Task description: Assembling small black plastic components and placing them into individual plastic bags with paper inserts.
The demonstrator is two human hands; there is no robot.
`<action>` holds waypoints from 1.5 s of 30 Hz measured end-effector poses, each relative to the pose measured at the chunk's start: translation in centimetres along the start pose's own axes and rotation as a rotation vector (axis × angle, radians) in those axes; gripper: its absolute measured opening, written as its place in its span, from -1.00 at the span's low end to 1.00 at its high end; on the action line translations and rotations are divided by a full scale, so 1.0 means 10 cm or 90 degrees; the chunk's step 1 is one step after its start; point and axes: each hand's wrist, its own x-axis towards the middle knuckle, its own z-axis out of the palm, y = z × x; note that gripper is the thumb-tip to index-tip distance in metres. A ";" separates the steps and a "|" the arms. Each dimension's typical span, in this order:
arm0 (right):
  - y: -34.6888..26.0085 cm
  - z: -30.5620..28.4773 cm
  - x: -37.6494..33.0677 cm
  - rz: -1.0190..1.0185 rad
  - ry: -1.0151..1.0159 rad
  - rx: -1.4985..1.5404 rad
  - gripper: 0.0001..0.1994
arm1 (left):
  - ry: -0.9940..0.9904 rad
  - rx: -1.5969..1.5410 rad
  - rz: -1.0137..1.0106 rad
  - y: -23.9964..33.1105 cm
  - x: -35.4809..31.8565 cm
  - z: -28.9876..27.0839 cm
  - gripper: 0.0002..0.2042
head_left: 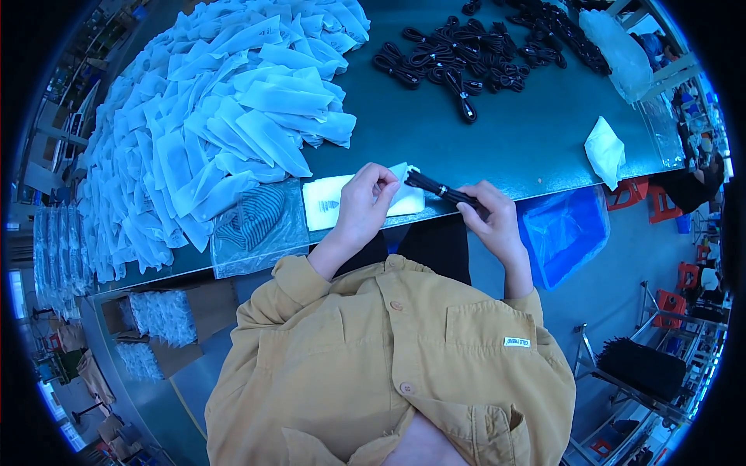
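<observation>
My right hand (495,220) grips a folded black cable bundle (441,189), tied round its middle. The bundle points left, its far end at the mouth of a small frosted bag (402,172). With thumb and fingertips, my left hand (365,200) pinches the edge of that bag. Whether the cable's tip is inside the mouth or just in front of it, I cannot tell. Under my left hand, at the table's front edge, lies a stack of flat white bags (322,203).
A large heap of filled frosted bags (225,116) covers the left of the green table (482,147). Loose cable bundles (458,50) lie at the back. A striped item in clear plastic (252,217) is left of the stack. A blue bin (563,233) stands below the right edge.
</observation>
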 end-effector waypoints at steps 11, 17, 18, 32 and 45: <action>-0.03 0.09 0.11 0.174 -0.164 0.176 -0.77 | -0.092 0.166 0.308 0.18 0.04 -0.06 -0.91; -0.17 0.14 0.24 -0.229 -0.028 -0.024 -0.73 | 0.003 0.074 0.183 0.14 0.12 -0.20 -0.91; -0.17 0.14 0.25 -0.239 -0.030 -0.029 -0.72 | 0.001 0.055 0.159 0.15 0.12 -0.20 -0.91; -0.39 0.32 0.49 -0.277 0.029 0.092 -0.66 | 0.006 -0.123 0.103 0.25 0.24 -0.33 -0.92; 0.88 0.23 1.34 -0.140 0.208 -0.393 -0.72 | 0.228 0.111 0.159 0.44 0.44 -0.72 -0.82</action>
